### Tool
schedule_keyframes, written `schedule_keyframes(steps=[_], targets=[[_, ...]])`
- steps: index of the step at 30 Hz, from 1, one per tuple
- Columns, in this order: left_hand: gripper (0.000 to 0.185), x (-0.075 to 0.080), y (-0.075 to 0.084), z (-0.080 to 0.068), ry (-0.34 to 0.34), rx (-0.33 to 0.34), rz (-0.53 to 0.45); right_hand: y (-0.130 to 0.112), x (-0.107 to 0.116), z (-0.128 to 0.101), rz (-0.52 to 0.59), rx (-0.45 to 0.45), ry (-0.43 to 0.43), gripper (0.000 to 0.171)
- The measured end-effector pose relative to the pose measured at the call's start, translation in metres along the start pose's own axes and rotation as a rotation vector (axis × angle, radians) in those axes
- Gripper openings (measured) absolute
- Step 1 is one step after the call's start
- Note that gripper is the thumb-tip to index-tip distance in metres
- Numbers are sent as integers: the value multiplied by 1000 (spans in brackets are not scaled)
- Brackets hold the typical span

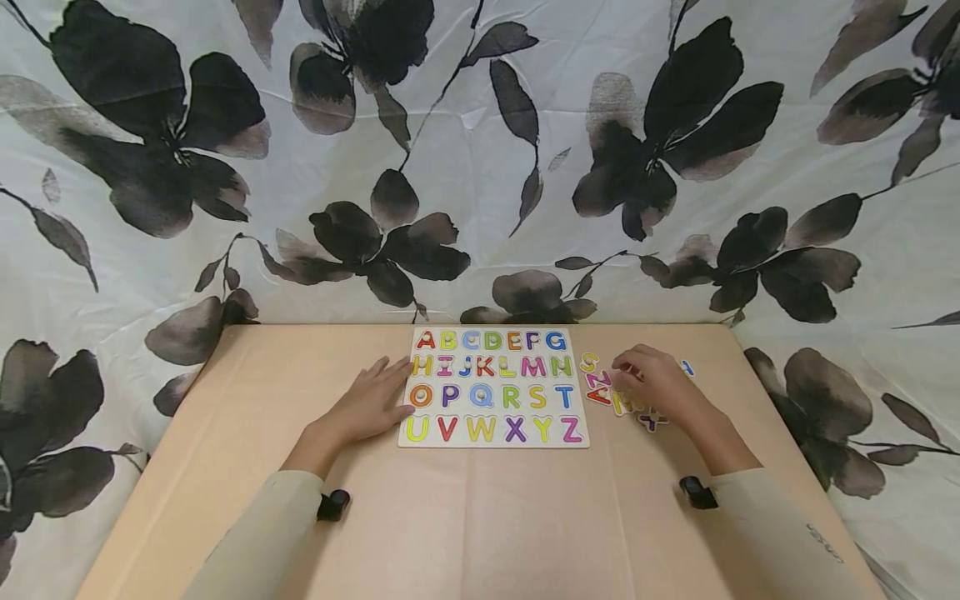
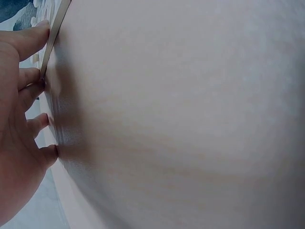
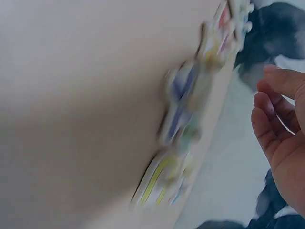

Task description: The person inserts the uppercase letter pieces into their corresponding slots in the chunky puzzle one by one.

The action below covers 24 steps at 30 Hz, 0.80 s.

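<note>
Wooden alphabet board lies flat mid-bench, its coloured letters seated in rows. The left hand rests flat beside it, fingers straight, tips touching the board's left edge; its grip holds nothing. The right hand hovers over loose letters just right of the board, fingers loosely curved, nothing visibly held. A flower-printed cloth hangs behind the bench.

Tabletop: near half bare, open passage between both sleeves. Centre: alphabet puzzle board, left hand against its left edge. Right of board: loose letter pieces, right hand over them. Rear: floral curtain closes off the far edge.
</note>
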<state>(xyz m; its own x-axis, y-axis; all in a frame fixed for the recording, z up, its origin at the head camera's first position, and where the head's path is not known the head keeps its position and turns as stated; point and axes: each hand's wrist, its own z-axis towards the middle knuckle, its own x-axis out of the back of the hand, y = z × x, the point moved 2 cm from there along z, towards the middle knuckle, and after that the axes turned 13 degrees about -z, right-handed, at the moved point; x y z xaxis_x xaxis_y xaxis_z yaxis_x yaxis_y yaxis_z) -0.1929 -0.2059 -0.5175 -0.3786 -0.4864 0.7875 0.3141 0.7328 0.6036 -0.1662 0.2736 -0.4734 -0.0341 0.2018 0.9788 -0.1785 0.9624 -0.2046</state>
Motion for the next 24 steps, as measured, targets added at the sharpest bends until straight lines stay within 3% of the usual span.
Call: schedule_keyframes(steps=[7,12,19,24], targets=[[81,-1,-1,-1,1,2,5,34,-1,-15,-94,57,-5,6],[80,-1,0,-1,4,-5,0,50,-5,-20,-132,91,-5,10],[80,0,0,0,2,-5,3,61,-16,-25,-116,126,17,19],[80,0,0,-1,1,-5,-4,64,-21,-26,-102,104,13,21]])
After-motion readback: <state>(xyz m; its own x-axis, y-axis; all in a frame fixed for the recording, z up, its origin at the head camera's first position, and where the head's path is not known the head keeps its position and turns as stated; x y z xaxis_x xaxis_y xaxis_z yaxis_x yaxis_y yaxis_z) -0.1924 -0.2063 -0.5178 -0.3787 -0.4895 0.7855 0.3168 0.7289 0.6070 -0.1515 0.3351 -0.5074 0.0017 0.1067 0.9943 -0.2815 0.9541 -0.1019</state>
